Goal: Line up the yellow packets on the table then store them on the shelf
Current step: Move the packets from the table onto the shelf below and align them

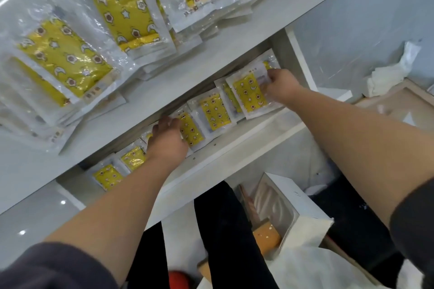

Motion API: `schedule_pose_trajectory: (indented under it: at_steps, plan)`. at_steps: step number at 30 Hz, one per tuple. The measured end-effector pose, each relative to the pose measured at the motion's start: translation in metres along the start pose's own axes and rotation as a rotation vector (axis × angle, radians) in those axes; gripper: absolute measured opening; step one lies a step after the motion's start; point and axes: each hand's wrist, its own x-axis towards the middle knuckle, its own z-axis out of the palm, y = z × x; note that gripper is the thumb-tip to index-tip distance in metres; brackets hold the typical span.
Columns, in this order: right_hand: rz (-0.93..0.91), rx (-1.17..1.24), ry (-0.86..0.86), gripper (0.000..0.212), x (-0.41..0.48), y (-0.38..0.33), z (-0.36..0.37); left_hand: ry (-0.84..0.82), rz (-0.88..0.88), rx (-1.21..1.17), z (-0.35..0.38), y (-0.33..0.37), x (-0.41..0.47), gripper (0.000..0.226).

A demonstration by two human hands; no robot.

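Note:
Several yellow patterned packets in clear wrap lie in piles on the white table top (234,37), such as one pile (63,54) at the left. Below it, a row of yellow packets (215,111) lies on the shelf (225,148). My right hand (280,85) grips the edge of the rightmost packet (249,95) on the shelf, which overlaps its neighbour. My left hand (168,138) rests with fingers spread on a packet (191,130) in the middle of the row. More packets (108,176) lie to its left.
A white upright panel (300,58) closes the shelf at the right. On the floor below stand an open white box (284,206), an orange item (266,236) and white wrapping (305,265). My dark-trousered legs (223,230) are in front of the shelf.

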Motion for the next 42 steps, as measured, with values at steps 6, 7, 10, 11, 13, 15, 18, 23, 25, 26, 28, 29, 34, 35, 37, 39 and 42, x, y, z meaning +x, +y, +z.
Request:
schedule_pose_trajectory:
  at_steps: [6, 7, 10, 11, 13, 15, 18, 23, 25, 26, 28, 29, 34, 35, 37, 39, 42]
  plan:
    - [0.019, -0.335, 0.078, 0.011, 0.022, 0.009, -0.013, 0.117, 0.120, 0.152, -0.001, 0.036, 0.029, 0.068]
    - [0.040, -0.412, 0.088, 0.017, 0.024, 0.008, -0.011, 0.121, 0.142, 0.167, -0.002, 0.043, 0.033, 0.070]
    - [0.070, -0.664, 0.133, 0.049, 0.020, 0.002, -0.001, 0.145, 0.197, 0.200, -0.001, 0.058, 0.042, 0.075]
    - [0.026, -0.750, 0.153, 0.059, 0.016, -0.001, 0.003, 0.144, 0.200, 0.202, 0.000, 0.062, 0.044, 0.076]
    - [-0.161, -0.856, 0.188, 0.071, 0.011, -0.007, 0.009, 0.134, 0.183, 0.207, 0.001, 0.071, 0.045, 0.076]
    - [-0.392, -0.889, 0.139, 0.080, 0.013, -0.010, 0.014, 0.118, 0.159, 0.214, 0.002, 0.078, 0.044, 0.074]
    - [-0.511, -0.861, 0.002, 0.081, 0.016, -0.019, 0.020, 0.079, 0.117, 0.207, -0.002, 0.080, 0.042, 0.068]
    - [-0.494, -0.967, -0.022, 0.078, 0.006, -0.030, 0.023, 0.065, 0.126, 0.179, -0.014, 0.071, 0.025, 0.057]
    - [-0.459, -0.893, 0.007, 0.079, -0.006, -0.030, 0.021, 0.056, 0.168, 0.086, -0.023, 0.066, 0.006, 0.051]
    - [-0.447, -0.839, 0.027, 0.077, -0.016, -0.032, 0.021, 0.050, 0.199, 0.040, -0.029, 0.062, -0.006, 0.046]
    - [-0.423, -0.725, 0.051, 0.067, -0.042, -0.039, 0.023, 0.036, 0.257, -0.047, -0.042, 0.049, -0.032, 0.035]
    - [-0.412, -0.661, 0.043, 0.062, -0.057, -0.044, 0.026, 0.031, 0.269, -0.090, -0.049, 0.040, -0.046, 0.030]
    - [-0.348, -0.361, -0.079, 0.038, -0.135, -0.088, 0.053, 0.089, 0.137, -0.298, -0.097, -0.010, -0.102, 0.017]
    - [-0.351, -0.322, -0.090, 0.035, -0.148, -0.102, 0.059, 0.127, 0.080, -0.354, -0.107, -0.022, -0.109, 0.017]
    - [-0.371, -0.262, -0.090, 0.032, -0.172, -0.131, 0.072, 0.235, -0.080, -0.481, -0.127, -0.048, -0.119, 0.017]
    - [-0.414, -0.235, -0.071, 0.032, -0.189, -0.162, 0.085, 0.359, -0.273, -0.629, -0.145, -0.074, -0.121, 0.018]
    - [-0.485, -0.190, -0.036, 0.032, -0.203, -0.206, 0.106, 0.422, -0.521, -0.940, -0.163, -0.111, -0.107, 0.042]
